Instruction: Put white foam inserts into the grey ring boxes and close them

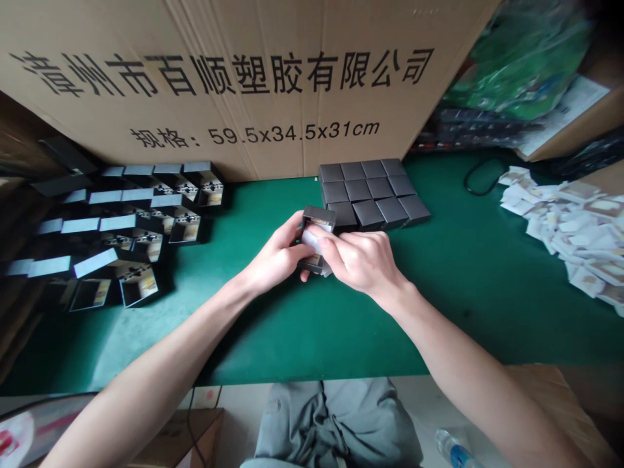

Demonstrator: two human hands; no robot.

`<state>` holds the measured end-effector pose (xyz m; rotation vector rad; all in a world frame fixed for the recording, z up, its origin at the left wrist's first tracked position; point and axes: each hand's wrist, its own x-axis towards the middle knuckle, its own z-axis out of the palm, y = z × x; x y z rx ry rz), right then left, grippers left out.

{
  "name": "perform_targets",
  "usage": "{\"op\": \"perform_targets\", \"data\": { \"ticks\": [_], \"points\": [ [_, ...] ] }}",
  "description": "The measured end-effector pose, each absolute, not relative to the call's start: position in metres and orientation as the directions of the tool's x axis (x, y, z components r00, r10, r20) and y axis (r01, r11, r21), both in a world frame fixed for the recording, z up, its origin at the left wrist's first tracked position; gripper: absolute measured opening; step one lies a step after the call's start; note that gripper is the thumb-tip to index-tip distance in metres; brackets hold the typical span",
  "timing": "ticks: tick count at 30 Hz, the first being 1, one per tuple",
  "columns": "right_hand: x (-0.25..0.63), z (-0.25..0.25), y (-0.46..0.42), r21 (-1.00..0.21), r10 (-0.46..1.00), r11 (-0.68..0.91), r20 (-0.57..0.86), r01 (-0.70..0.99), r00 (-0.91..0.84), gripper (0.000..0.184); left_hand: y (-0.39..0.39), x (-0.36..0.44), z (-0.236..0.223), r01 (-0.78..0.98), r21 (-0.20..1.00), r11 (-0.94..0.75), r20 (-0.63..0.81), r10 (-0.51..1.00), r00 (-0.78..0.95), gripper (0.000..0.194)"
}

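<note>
A small black open box point(318, 221) is held over the green table point(302, 325), just in front of a block of closed black boxes point(373, 192). My left hand point(277, 257) grips the box from the left with curled fingers. My right hand point(358, 260) is closed on its right side, fingers pressing a pale white insert point(311, 239) into the open box. Much of the box is hidden by both hands.
A large printed cardboard carton point(244, 84) stands along the back. Rows of open black boxes with lids up point(141, 221) fill the left. A pile of white cards or packets point(570, 227) lies at right. A black cord point(480, 175) lies near green bags.
</note>
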<state>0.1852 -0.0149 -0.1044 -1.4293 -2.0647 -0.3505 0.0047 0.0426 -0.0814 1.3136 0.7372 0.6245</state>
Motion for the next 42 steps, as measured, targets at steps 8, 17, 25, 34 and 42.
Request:
{"op": "perform_targets", "data": {
  "ticks": [8,17,25,34,42],
  "points": [
    [0.196,-0.109,-0.010,-0.045,0.598,0.596,0.691,0.802,-0.406,0.036,0.041,0.005,-0.082,0.015,0.990,0.140,-0.119,0.772,0.625,0.036],
    [0.193,-0.109,-0.011,-0.018,0.647,0.545,0.645,0.839,-0.407,0.036,0.044,0.003,-0.079,0.025,0.991,0.132,-0.120,0.787,0.605,0.038],
    [0.193,-0.106,-0.011,-0.040,0.576,0.616,0.704,0.787,-0.415,0.035,0.044,0.002,-0.081,0.026,0.992,0.123,-0.113,0.794,0.597,0.031],
    [0.192,-0.109,-0.011,-0.072,0.655,0.563,0.647,0.824,-0.391,0.032,0.043,0.002,-0.079,0.052,0.996,0.077,-0.092,0.781,0.618,0.046],
    [0.187,-0.107,-0.010,0.019,0.504,0.535,0.795,0.845,-0.337,0.019,0.039,0.005,-0.080,0.103,0.994,0.040,-0.094,0.797,0.597,0.048]
  ]
}}
